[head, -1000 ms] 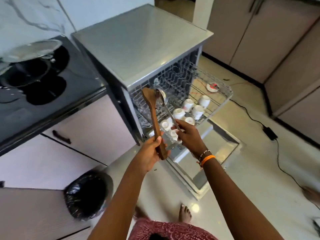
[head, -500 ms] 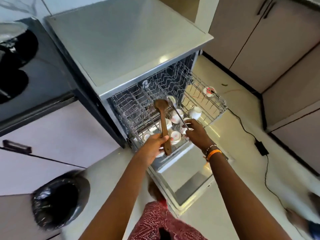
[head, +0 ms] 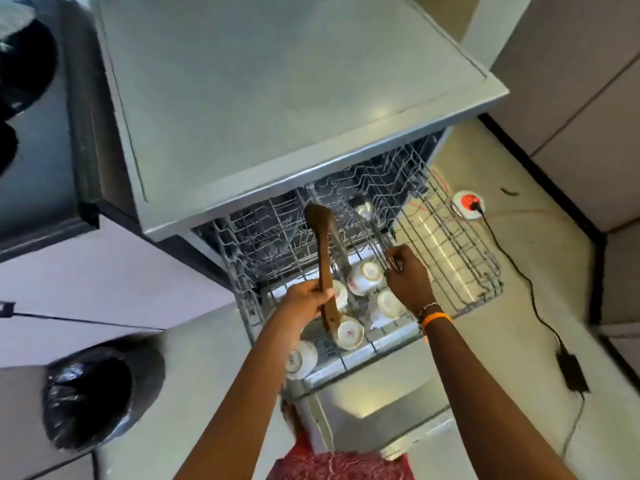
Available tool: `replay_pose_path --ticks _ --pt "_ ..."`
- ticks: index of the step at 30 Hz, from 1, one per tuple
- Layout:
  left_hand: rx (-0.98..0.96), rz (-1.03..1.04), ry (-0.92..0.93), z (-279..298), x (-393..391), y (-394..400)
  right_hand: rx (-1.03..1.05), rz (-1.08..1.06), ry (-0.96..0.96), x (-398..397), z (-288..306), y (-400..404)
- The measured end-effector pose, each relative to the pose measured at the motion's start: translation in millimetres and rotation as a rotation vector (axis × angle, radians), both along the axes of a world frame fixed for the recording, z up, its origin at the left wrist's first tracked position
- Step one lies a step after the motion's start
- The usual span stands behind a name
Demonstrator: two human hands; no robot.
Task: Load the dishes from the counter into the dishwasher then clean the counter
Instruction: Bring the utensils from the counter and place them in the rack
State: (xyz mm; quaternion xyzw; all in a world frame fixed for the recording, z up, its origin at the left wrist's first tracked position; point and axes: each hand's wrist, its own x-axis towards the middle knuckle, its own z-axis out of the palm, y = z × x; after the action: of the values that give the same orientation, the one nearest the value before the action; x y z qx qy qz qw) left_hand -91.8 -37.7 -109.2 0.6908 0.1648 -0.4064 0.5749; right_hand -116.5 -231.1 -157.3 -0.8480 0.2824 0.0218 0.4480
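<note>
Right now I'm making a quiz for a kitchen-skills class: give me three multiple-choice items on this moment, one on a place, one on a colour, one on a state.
1. Where are the white cups?
A. In the pulled-out dishwasher rack
B. On the dishwasher's top
C. On the floor

2. What colour is the wristband on the right arm?
A. Green
B. Orange
C. Blue

3. What is the left hand doing?
A. Hanging idle
B. Pressing flat on the door
C. Gripping a wooden spoon

Answers:
1 A: the white cups sit among the wires of the dishwasher rack.
2 B: the wristband is orange.
3 C: the left hand is curled round the wooden spoon, while the right hand pinches a metal ladle.
</note>
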Motion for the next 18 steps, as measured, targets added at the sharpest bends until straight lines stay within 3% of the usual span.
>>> replay_pose_path --ticks 13,18 --pt "0.035 0.208 -0.105 -58.2 14.0 -82.2 -0.121 0.344 -0.053 83.3 -105.1 -63.3" --pt "0.004 0.242 -0.134 -65.9 19.8 -90.6 -0.111 0.377 -0.05 111.8 -132.9 -62.0"
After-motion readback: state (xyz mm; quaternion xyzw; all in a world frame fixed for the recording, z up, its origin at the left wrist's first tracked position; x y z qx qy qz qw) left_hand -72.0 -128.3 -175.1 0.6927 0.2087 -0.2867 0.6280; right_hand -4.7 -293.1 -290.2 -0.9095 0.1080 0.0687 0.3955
